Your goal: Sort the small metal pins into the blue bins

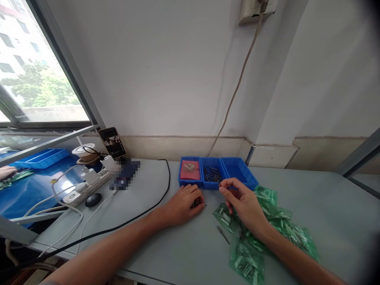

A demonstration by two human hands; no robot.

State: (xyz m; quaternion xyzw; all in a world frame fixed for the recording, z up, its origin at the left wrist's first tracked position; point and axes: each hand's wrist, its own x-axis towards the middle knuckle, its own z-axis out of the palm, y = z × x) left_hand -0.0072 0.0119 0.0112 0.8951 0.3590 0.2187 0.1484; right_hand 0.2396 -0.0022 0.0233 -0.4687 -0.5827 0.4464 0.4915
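My left hand (184, 204) rests on the table in front of the blue bins, its fingers curled round some small dark metal pieces (194, 203). My right hand (242, 202) hovers by the front edge of the middle bin (211, 185), thumb and forefinger pinched; what is between them is too small to name. Dark metal pins (212, 174) lie in that middle bin. The left bin holds a red piece (190, 170) with small pale parts on it. Below my right hand, a single metal pin (223, 234) lies on the table beside green plastic packets (246, 259).
More green packets (297, 235) spread to the right. A black cable (133, 218) crosses the table at left, near a power strip (86, 189), a black round object (93, 200) and a propped phone (113, 142). A person's hand (7, 171) shows at far left.
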